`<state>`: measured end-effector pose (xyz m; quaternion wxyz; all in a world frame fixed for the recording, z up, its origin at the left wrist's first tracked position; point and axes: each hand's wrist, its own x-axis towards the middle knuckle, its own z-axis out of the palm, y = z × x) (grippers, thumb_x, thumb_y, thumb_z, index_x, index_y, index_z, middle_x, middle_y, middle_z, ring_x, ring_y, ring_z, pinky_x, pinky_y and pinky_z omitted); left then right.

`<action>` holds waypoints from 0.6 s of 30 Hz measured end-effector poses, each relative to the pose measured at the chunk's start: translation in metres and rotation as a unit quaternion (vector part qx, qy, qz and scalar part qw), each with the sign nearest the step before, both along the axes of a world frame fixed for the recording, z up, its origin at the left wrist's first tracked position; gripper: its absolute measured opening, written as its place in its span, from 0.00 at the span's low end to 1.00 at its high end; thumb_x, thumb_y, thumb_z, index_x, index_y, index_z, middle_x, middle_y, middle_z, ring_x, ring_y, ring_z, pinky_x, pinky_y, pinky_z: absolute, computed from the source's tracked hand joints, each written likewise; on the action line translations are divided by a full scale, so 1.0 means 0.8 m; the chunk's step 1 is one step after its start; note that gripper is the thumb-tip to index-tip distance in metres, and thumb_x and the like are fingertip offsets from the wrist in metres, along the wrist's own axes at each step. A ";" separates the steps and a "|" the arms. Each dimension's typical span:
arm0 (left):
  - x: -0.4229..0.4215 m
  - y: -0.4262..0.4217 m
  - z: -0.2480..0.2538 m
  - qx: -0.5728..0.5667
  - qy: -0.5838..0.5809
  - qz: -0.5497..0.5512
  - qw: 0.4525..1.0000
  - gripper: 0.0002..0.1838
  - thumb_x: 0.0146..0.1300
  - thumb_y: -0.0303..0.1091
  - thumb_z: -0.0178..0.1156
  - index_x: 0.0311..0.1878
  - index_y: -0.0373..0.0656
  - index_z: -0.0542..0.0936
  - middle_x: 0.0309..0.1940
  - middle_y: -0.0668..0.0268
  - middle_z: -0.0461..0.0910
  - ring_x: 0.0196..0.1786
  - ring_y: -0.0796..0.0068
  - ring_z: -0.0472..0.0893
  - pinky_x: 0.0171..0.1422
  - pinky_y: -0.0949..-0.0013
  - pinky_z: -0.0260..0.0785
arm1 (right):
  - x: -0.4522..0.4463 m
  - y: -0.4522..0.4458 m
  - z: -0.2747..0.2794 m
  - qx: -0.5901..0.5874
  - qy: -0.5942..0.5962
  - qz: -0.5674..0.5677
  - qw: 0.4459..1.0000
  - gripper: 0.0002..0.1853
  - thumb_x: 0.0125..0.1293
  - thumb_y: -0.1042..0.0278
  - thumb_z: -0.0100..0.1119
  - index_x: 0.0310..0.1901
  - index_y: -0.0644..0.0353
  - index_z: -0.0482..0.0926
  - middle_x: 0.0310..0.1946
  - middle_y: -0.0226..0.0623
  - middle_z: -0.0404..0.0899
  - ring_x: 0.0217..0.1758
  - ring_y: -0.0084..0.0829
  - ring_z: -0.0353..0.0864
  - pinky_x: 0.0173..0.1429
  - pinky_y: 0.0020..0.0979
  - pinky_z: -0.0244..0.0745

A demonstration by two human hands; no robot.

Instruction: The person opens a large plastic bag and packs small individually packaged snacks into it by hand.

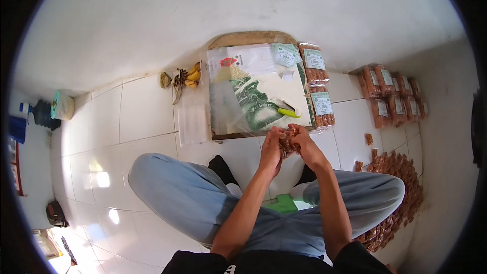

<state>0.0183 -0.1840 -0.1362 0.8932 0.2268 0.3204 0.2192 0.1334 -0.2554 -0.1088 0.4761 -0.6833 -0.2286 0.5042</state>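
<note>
Head view: pinched brown wrapped pieces (288, 147) between the fingers of left hand (271, 148) and right hand (302, 143), just beside the near edge of a low table (275, 87). Had a green-handled tool (289, 113) on the table (bananas (193, 76) farther left), labelled packs (321, 105) at right.

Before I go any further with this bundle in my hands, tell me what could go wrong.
The plastic-wrapped bundle, held between the left hand and right hand, is in front of the work surface, so a slip might drop it.

The green tool lies just beyond the hands; a careless reach could knock it.

The right knee looks close to the pile of small packets on the floor; shifting might crush or scatter some.
</note>
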 end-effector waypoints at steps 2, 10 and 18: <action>0.000 -0.005 -0.005 -0.016 -0.007 0.033 0.999 0.21 0.74 0.55 0.47 0.48 0.45 0.73 0.40 0.66 0.80 0.38 0.77 0.80 0.40 0.69 0.75 | -0.012 -0.002 0.009 0.018 -0.024 -0.021 0.999 0.28 0.66 0.69 0.51 0.66 0.63 0.58 0.43 0.31 0.71 0.43 0.20 0.69 0.48 0.20 0.66; -0.007 0.001 -0.004 -0.075 -0.013 0.071 0.995 0.17 0.72 0.48 0.55 0.45 0.43 0.76 0.37 0.69 0.81 0.35 0.80 0.79 0.39 0.74 0.74 | -0.039 0.000 0.008 -0.003 -0.149 -0.066 0.987 0.21 0.73 0.64 0.49 0.62 0.67 0.70 0.50 0.35 0.73 0.50 0.22 0.73 0.55 0.23 0.68; -0.011 0.010 -0.008 -0.106 -0.122 0.039 0.986 0.21 0.71 0.55 0.52 0.49 0.45 0.75 0.42 0.69 0.80 0.45 0.77 0.80 0.51 0.68 0.75 | -0.049 -0.021 0.051 0.099 -0.396 0.115 0.906 0.35 0.57 0.73 0.64 0.68 0.61 0.63 0.61 0.48 0.66 0.66 0.45 0.66 0.68 0.37 0.63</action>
